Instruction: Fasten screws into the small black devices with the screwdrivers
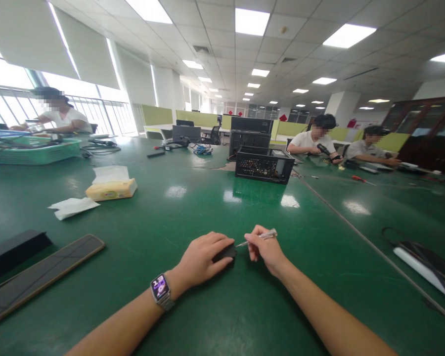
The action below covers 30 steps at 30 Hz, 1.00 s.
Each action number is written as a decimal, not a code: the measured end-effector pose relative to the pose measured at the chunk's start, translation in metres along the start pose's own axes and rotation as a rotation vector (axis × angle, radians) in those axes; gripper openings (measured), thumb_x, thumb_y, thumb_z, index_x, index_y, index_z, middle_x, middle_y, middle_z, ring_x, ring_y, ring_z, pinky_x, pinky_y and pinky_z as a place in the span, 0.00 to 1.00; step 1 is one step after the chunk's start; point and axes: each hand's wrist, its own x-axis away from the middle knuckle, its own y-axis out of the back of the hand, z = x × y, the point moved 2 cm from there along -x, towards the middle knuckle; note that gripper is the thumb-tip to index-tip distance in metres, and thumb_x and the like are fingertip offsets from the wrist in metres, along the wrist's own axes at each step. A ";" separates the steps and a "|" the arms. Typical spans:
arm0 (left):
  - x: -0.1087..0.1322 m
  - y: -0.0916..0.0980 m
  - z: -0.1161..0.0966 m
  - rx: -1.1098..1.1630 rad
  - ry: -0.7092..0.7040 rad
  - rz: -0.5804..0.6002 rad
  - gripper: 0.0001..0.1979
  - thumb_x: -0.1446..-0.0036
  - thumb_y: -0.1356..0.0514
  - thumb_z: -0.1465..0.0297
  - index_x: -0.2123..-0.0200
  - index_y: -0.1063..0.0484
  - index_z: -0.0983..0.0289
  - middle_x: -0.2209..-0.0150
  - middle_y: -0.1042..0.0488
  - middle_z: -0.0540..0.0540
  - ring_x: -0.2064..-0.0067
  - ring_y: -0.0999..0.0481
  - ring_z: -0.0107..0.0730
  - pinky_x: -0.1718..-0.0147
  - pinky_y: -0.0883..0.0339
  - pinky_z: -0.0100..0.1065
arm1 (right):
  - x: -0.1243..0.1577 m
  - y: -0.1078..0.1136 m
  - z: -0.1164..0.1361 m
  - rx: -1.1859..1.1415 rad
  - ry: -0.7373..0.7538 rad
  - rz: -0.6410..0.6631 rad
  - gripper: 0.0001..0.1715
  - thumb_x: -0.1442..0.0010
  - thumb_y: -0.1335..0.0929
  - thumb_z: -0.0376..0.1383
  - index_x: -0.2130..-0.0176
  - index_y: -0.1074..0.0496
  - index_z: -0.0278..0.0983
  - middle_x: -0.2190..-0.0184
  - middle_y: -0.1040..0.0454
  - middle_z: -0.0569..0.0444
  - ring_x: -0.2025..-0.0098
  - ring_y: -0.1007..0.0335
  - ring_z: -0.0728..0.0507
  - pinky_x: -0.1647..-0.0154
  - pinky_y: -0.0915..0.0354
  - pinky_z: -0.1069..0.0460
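Note:
My left hand [206, 254], with a watch [160, 288] on its wrist, is closed over a small black box-like object [226, 251] on the green table [215, 316]. Only the right end of that object shows, so its kind is unclear. My right hand [266, 248] grips a screwdriver [267, 235] with a clear handle, held almost level. Its thin metal shaft points left, and the tip is at or very near the black object's right end; I cannot tell whether they touch.
A tissue pack [113, 189] and a loose tissue [74, 207] lie left. A phone-like slab [40, 274] and a black bar [13, 252] are nearer. Ahead stands an open computer case [261, 165]. A green basket [40, 152] is far left; several people sit around. Dark devices [430, 262] lie right.

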 end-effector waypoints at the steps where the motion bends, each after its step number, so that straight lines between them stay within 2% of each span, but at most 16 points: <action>1: 0.000 0.000 0.000 0.009 0.004 -0.010 0.18 0.39 0.44 0.62 0.47 0.32 0.62 0.53 0.27 0.57 0.54 0.28 0.36 0.55 0.30 0.37 | -0.002 0.002 0.000 -0.036 -0.014 0.005 0.20 0.51 0.27 0.45 0.77 0.40 0.38 0.87 0.33 0.63 0.89 0.38 0.52 0.89 0.46 0.59; 5: 0.000 0.001 0.000 0.023 -0.009 -0.035 0.18 0.38 0.44 0.62 0.48 0.32 0.62 0.54 0.27 0.57 0.54 0.29 0.36 0.55 0.32 0.37 | -0.002 0.004 0.003 -0.019 -0.026 0.054 0.20 0.50 0.27 0.44 0.76 0.39 0.38 0.86 0.32 0.62 0.88 0.37 0.51 0.89 0.44 0.58; 10: 0.001 0.002 -0.001 -0.035 -0.047 -0.022 0.17 0.37 0.46 0.62 0.47 0.32 0.61 0.53 0.28 0.58 0.55 0.30 0.36 0.57 0.34 0.37 | 0.008 -0.006 0.006 0.158 0.079 0.118 0.15 0.47 0.29 0.41 0.76 0.38 0.38 0.87 0.33 0.62 0.87 0.36 0.51 0.87 0.44 0.58; 15: -0.001 0.007 0.002 -0.188 -0.087 -0.011 0.18 0.35 0.48 0.60 0.46 0.33 0.60 0.52 0.29 0.59 0.56 0.30 0.37 0.59 0.36 0.37 | 0.009 -0.001 0.010 0.238 0.232 -0.005 0.14 0.46 0.31 0.38 0.77 0.38 0.38 0.89 0.36 0.64 0.88 0.41 0.52 0.84 0.46 0.57; 20: -0.003 0.010 0.004 -0.195 -0.103 0.068 0.19 0.35 0.48 0.58 0.46 0.31 0.59 0.53 0.28 0.58 0.57 0.30 0.35 0.59 0.35 0.36 | 0.007 0.009 0.016 0.326 0.323 -0.110 0.15 0.44 0.32 0.40 0.77 0.38 0.38 0.89 0.38 0.63 0.87 0.43 0.52 0.83 0.46 0.56; 26: -0.005 0.013 0.005 -0.150 -0.066 0.154 0.25 0.41 0.45 0.51 0.47 0.30 0.58 0.57 0.26 0.57 0.58 0.29 0.38 0.60 0.35 0.36 | 0.006 0.008 0.013 0.485 0.379 -0.087 0.14 0.45 0.32 0.38 0.78 0.38 0.38 0.87 0.38 0.63 0.84 0.43 0.52 0.80 0.46 0.55; 30: -0.004 0.012 0.005 -0.140 -0.031 0.191 0.23 0.40 0.45 0.52 0.48 0.30 0.58 0.57 0.26 0.56 0.60 0.26 0.35 0.62 0.33 0.32 | 0.007 0.008 0.011 0.550 0.416 -0.071 0.14 0.45 0.32 0.37 0.78 0.39 0.38 0.86 0.38 0.62 0.83 0.43 0.51 0.79 0.47 0.55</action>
